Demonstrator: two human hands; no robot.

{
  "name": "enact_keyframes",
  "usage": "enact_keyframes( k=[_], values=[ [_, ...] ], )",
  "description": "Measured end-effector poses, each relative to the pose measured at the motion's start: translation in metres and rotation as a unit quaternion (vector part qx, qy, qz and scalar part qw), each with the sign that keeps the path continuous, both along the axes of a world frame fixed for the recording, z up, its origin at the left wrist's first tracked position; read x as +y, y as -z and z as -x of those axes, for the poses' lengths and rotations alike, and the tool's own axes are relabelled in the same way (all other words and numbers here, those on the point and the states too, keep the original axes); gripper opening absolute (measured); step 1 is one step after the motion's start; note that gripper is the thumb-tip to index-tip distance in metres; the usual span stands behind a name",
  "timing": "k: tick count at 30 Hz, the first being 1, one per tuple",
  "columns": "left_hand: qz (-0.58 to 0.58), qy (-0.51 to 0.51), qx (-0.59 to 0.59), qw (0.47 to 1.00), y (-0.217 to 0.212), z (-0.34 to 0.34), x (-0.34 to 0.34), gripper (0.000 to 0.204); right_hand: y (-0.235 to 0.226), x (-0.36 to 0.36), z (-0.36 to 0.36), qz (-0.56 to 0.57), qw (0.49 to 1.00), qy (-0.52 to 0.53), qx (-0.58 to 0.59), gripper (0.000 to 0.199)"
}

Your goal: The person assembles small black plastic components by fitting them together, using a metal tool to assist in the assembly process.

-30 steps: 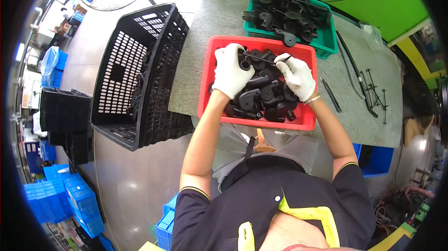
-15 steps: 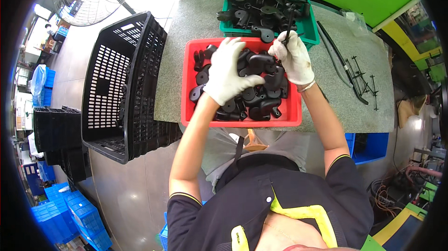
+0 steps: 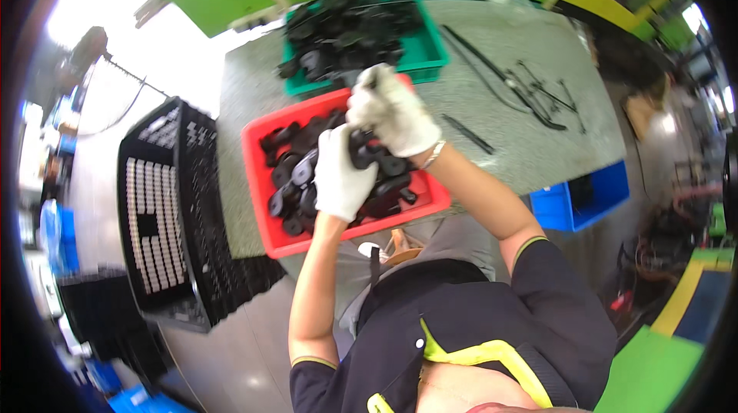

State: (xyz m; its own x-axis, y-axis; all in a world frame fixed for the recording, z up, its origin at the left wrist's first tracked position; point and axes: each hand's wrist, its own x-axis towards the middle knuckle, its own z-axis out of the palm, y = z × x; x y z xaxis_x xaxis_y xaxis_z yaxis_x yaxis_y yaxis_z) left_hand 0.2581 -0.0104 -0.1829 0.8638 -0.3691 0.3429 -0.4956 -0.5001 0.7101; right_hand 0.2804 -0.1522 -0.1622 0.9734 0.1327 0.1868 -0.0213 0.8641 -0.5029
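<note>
Our left hand, in a white glove, has its thumb and fingers closed around what looks like a black plastic part, just above the red tray. Our right hand is close by, up and to the right, with its fingers curled together; it is too blurry for us to tell if they pinch anything. More black parts lie in a jumble in the red tray, and the green tray behind it is piled with dark pieces too. Both trays sit on the grey desk. We think the part is light, hard and stiff, so it shouldn't squash or break easily. It looks smooth, so it may slide a bit in our gloves. The fat, round body seems the best place to hold it.
</note>
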Motion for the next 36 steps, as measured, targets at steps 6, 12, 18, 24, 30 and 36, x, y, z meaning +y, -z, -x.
enact_keyframes(
  k=[6, 12, 18, 24, 30, 36],
  values=[
    [0.079, 0.027, 0.236, 0.968, -0.003, 0.022, -0.012, 0.039, 0.001, -0.004, 0.021, 0.116, 0.987, 0.111, -0.021, 0.043],
    [0.089, 0.055, 0.432, 0.896, -0.015, 0.035, -0.024, 0.042, 0.007, -0.019, 0.044, 0.117, 0.980, 0.156, 0.033, 0.043],
    [-0.037, 0.153, 0.190, 0.969, -0.015, 0.031, -0.019, 0.036, 0.015, -0.042, 0.062, 0.038, 0.999, 0.036, -0.009, 0.036],
    [0.311, 0.318, 0.590, 0.674, -0.016, 0.032, 0.013, 0.037, 0.008, -0.062, 0.086, -0.025, 0.998, -0.042, -0.026, 0.033],
    [0.423, 0.131, 0.406, 0.799, -0.007, 0.054, 0.033, 0.041, 0.039, -0.168, 0.087, 0.466, 0.752, 0.436, 0.165, 0.038],
    [0.285, 0.065, 0.307, 0.906, 0.012, 0.072, 0.041, 0.043, 0.092, -0.325, 0.105, 0.798, 0.281, 0.403, 0.349, 0.036]
  ],
)
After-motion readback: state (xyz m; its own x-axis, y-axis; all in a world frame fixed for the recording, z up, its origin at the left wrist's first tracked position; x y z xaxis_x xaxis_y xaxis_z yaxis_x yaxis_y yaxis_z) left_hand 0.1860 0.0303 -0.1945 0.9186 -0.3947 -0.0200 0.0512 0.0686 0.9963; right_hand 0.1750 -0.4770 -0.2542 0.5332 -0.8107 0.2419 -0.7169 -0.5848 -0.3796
